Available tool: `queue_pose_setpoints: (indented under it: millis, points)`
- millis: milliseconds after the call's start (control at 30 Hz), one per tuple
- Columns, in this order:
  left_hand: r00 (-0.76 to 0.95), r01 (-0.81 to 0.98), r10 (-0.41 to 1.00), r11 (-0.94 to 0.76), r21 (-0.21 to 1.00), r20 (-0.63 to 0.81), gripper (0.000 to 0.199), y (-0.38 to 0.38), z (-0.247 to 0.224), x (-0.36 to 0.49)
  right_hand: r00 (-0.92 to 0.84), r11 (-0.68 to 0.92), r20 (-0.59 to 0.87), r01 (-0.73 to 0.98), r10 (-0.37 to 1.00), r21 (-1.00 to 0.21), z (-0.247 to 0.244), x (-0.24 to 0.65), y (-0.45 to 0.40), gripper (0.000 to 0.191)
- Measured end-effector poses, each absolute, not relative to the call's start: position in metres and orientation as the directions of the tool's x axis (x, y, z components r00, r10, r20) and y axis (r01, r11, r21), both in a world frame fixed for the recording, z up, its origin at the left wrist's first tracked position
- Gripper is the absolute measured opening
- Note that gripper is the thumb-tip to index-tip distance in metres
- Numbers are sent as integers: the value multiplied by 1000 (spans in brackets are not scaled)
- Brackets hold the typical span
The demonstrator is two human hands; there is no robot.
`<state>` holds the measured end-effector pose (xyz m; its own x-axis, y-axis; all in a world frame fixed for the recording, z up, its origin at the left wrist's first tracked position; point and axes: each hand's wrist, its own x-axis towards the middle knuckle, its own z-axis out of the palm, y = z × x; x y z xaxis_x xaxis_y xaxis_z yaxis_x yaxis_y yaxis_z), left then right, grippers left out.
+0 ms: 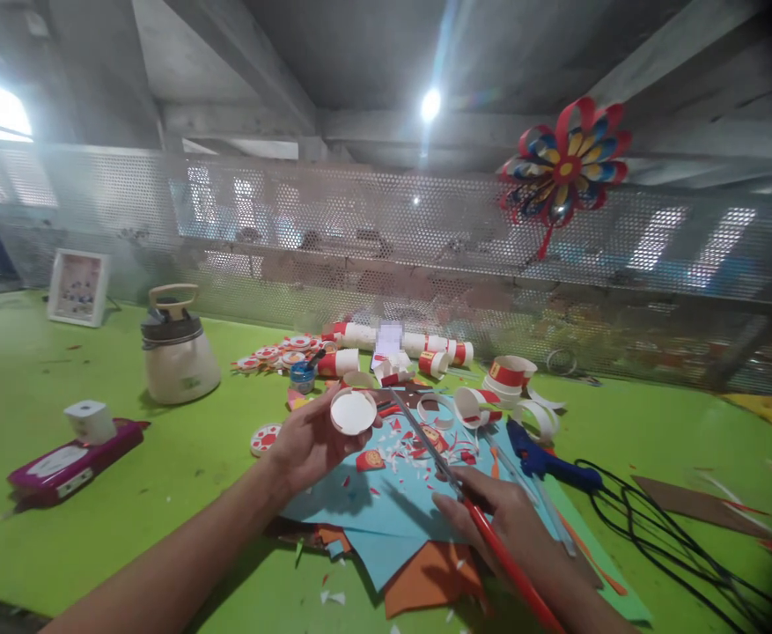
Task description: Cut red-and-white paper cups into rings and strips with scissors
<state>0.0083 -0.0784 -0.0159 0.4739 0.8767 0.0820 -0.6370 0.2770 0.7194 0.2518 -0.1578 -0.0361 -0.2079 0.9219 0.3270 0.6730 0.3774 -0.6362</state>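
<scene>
My left hand [312,440] grips the cut-off bottom of a paper cup [352,413], its white round face turned toward me. In my right hand [491,506] is a pair of scissors [429,440] with long metal blades and red handles. The blades point up and away, to the right of the cup bottom and apart from it. Beneath both hands lie light blue paper sheets [339,499], strewn with white and red paper scraps [402,451]. A red paper piece with a gold print [371,460] lies among them.
Cut paper cups [508,374] and a row of stacked cups [418,342] stand behind. A blue glue gun [550,458] with a black cord lies right. Left are a kettle-like jug [180,361], a purple box [75,467], a blue jar [302,377] and decorated discs [273,354].
</scene>
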Motion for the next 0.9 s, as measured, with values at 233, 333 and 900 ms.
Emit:
queue_pose_setpoints:
  millis: [233,333,900]
  points:
    - [464,-629,884,281,725,60,34,-75,-15,9,-212,336,261,645,942,-687,-33,252,-159,29]
    - [422,-648,905,255,717,60,31,-74,-16,10,-216,339,265,676,940,-654,-33,252,-158,28]
    - [501,-587,838,144,797,218,40,-73,-26,9,-188,272,198,739,962,-617,-29,248,-162,33]
